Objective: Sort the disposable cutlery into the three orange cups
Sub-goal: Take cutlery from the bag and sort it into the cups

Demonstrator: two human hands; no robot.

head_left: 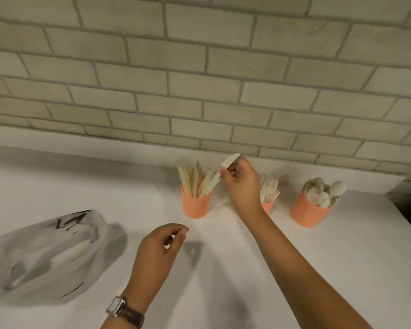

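A white counter [318,257] is running below a pale brick wall [199,67]. The right hand [242,186] is pinching a pale knife [229,160], tilted above the left orange cup [196,206], which is holding other knives [192,179]. The middle cup [268,206], half hidden behind that hand, is holding forks [269,186]; the right cup [306,213] is holding spoons [323,193]. The left hand [158,248] is hovering nearer, fingers loosely curled, gripping nothing. A plastic bag [45,257] is lying at far left.

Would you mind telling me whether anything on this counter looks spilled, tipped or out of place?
Nothing stands out. The knife cup, fork cup and spoon cup stand upright, each seemingly holding one kind. The right hand pinches a knife over the knife cup; the bag lies slumped at left, cutlery inside.
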